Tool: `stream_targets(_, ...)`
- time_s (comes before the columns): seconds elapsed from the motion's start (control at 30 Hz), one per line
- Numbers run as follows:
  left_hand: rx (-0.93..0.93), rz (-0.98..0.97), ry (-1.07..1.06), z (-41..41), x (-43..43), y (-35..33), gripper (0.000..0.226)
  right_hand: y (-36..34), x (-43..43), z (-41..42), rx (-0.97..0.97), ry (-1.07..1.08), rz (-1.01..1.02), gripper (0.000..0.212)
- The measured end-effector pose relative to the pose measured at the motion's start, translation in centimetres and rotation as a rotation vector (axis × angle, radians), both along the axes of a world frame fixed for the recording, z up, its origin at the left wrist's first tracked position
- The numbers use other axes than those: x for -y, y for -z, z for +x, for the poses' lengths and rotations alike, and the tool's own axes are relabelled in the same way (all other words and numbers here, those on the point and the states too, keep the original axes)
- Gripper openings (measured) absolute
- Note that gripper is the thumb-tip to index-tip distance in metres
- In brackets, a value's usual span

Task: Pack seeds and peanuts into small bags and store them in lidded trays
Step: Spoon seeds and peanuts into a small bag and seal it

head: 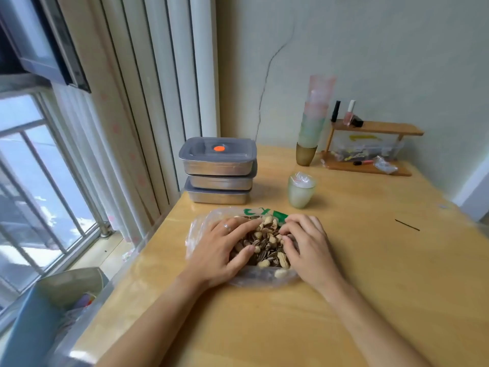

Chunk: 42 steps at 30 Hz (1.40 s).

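Ideally, the left hand (219,250), fingers relaxed, is penning in the seeds and peanuts (267,242) while the right hand (307,245), fingertips curled, grasp unclear, is gathering gently.

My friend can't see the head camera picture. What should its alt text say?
A person's left hand and right hand rest on a pile of sunflower seeds and peanuts in an open clear plastic bag on a wooden table. Behind it stand three stacked metal trays with grey lids and a pale green cup.

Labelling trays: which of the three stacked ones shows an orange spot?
The top tray: orange spot mid-lid; middle tray and bottom tray have their lids covered.
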<state>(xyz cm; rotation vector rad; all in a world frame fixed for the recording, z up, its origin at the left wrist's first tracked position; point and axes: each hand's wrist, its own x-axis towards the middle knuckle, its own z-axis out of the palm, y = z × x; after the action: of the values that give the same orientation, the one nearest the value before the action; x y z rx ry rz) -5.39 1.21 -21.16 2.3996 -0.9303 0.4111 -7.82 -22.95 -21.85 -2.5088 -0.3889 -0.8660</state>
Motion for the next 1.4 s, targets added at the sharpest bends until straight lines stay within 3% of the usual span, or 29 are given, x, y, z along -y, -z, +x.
stream_targets(0.1,-0.003,0.009,-0.005,-0.1,0.1,0.2,0.054,0.1,-0.3,-0.6,-0.016,0.011,0.005,0.02)
stream_targets(0.27,0.008,0.013,-0.005,0.4,0.4,0.1,0.054,-1.3,0.3,0.6,-0.01,-0.005,0.109,0.011)
stream_targets(0.43,-0.002,0.005,0.001,0.9,0.5,0.3,0.057,-4.8,2.8,5.8,-0.058,0.313,0.282,0.011)
stream_targets(0.6,-0.012,-0.001,0.01,1.2,0.5,0.3,0.059,-6.3,5.0,10.6,-0.307,0.449,0.316,0.03)
stream_targets(0.67,-0.019,-0.013,0.018,1.2,0.4,0.2,0.058,-6.2,4.9,11.5,-0.356,0.442,0.281,0.021)
stream_targets(0.73,-0.019,-0.043,0.023,1.2,0.4,0.1,0.056,-6.1,4.6,12.0,-0.314,0.446,0.294,0.008)
stream_targets(0.9,-0.013,-0.054,0.012,1.5,0.2,0.2,0.05,-6.2,4.6,12.6,-0.086,0.482,0.38,0.016)
stream_targets(1.13,-0.03,-0.086,0.026,1.7,0.1,0.0,0.048,-7.6,2.3,9.0,0.101,0.328,0.494,0.018)
stream_targets(1.3,-0.108,-0.356,-0.052,1.5,-0.2,-0.6,0.054,-6.4,-3.0,2.7,-0.293,-0.103,0.636,0.017)
stream_targets(1.4,-0.106,-0.402,-0.002,0.9,-0.3,-1.2,0.058,-5.0,-4.5,1.3,-0.38,-0.153,0.655,0.027)
